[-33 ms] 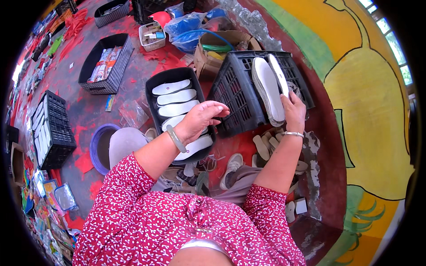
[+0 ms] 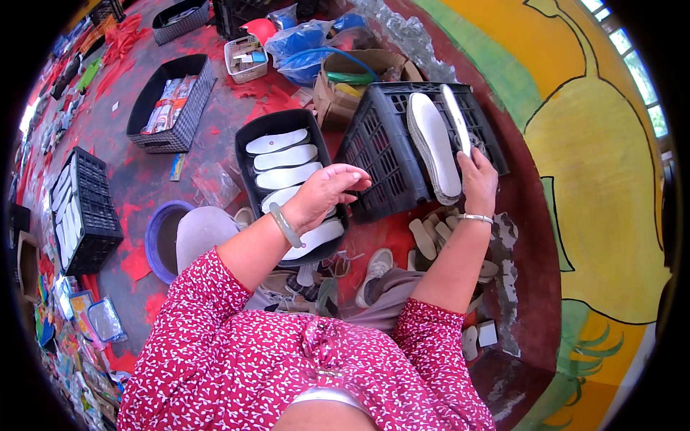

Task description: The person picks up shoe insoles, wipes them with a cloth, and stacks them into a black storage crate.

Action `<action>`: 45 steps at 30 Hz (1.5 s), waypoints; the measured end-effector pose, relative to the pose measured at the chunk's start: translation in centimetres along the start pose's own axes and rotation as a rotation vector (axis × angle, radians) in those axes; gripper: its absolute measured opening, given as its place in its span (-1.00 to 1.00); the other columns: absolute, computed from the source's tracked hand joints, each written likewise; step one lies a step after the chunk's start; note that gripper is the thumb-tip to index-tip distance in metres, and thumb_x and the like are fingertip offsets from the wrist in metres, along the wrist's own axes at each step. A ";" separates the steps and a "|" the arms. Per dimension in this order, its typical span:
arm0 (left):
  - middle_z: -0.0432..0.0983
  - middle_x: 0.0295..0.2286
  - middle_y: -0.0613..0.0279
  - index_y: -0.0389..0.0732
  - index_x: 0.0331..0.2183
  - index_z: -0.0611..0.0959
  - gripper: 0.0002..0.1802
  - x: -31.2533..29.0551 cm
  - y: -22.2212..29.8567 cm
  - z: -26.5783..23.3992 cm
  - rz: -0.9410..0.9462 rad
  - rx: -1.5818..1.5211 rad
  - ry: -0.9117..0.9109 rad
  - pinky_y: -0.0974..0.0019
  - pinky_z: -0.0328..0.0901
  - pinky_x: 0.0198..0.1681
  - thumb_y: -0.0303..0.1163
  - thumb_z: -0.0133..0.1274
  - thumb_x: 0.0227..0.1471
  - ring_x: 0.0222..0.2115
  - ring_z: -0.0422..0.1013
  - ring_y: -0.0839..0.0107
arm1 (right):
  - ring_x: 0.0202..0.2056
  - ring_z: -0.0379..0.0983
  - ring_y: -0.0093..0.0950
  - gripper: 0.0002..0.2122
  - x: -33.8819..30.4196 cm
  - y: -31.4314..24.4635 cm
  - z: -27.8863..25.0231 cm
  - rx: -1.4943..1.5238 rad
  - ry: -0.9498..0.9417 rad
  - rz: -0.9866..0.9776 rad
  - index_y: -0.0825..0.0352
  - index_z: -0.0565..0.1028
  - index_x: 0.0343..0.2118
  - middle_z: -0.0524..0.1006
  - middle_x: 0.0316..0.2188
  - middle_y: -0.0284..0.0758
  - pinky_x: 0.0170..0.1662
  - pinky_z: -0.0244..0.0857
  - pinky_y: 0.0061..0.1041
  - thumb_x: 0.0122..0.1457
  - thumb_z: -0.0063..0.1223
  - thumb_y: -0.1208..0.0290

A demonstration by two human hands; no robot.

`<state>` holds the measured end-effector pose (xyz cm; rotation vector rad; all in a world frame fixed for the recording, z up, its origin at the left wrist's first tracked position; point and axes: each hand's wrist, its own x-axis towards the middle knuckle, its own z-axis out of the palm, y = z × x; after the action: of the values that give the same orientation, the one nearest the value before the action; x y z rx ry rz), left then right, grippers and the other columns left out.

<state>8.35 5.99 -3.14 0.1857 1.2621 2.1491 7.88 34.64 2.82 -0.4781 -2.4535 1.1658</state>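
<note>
Insole (image 2: 456, 118) sits pinched upright in the right hand (image 2: 478, 179) over the black crate (image 2: 381, 154); left hand (image 2: 327, 190) hovers loose, empty, above the tray (image 2: 248, 154). Sorting step, I'd guess; it needs laying flat on the stack (image 2: 435, 147).

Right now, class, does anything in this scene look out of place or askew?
Yes: the black crate lies tipped on its side, serving as a stand for white insoles, and red scraps litter the floor.
</note>
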 end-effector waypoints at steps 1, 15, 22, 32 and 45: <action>0.48 -0.24 0.27 -0.18 -0.20 0.53 -0.71 0.1 0.0 0.0 -0.006 0.005 0.003 0.37 0.20 -0.11 -0.22 -0.04 0.09 -0.17 0.36 0.51 | -0.46 0.31 -0.58 -0.63 -0.3 -0.9 -0.6 0.070 0.009 0.029 0.50 0.44 -0.25 0.49 -0.51 -0.25 -0.30 0.25 -0.54 -0.04 0.10 0.29; 0.35 -0.08 0.09 -0.24 0.00 0.28 -0.63 0.5 4.1 -0.3 0.536 -0.610 0.070 0.12 0.19 0.05 -0.37 -0.18 0.16 -0.08 0.33 0.26 | -0.25 0.40 -0.26 -0.44 -10.4 -10.7 9.8 -0.021 -0.100 -0.679 0.38 0.33 -0.03 0.43 -0.27 -0.17 -0.16 0.29 -0.39 -0.18 0.25 0.43; 0.40 -0.14 0.14 -0.22 -0.05 0.35 -0.70 -0.1 4.6 -2.4 0.455 -0.658 0.152 0.12 0.24 0.01 -0.44 -0.18 0.14 -0.10 0.36 0.28 | -0.29 0.42 -0.57 -0.66 -8.2 -10.2 6.8 0.424 -0.394 -0.284 0.42 0.38 -0.11 0.48 -0.33 -0.31 -0.21 0.31 -0.61 0.06 0.12 0.41; 0.40 -0.14 0.17 -0.18 -0.15 0.47 -0.71 0.1 4.0 -2.2 0.476 -0.610 0.048 0.15 0.20 0.01 -0.29 -0.03 0.09 -0.09 0.32 0.33 | -0.37 0.48 -0.39 -0.74 -9.4 -7.5 10.9 0.312 -0.636 -0.203 0.40 0.41 -0.11 0.54 -0.36 -0.28 -0.25 0.31 -0.55 0.13 -0.05 0.45; 0.39 -0.53 0.32 -0.14 -0.31 0.47 -0.78 0.0 4.2 -1.0 0.224 -0.560 0.088 0.44 0.32 -0.49 -0.20 -0.03 0.09 -0.54 0.36 0.47 | 0.06 0.20 -0.17 -0.62 0.4 -1.9 0.2 -0.414 0.309 -0.514 0.34 0.36 -0.02 0.35 -0.01 -0.07 0.09 0.08 -0.29 0.08 -0.01 0.36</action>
<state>6.05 3.77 -0.23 -0.0063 0.6620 2.6373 7.20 33.61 4.27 -0.1042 -2.3335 0.3504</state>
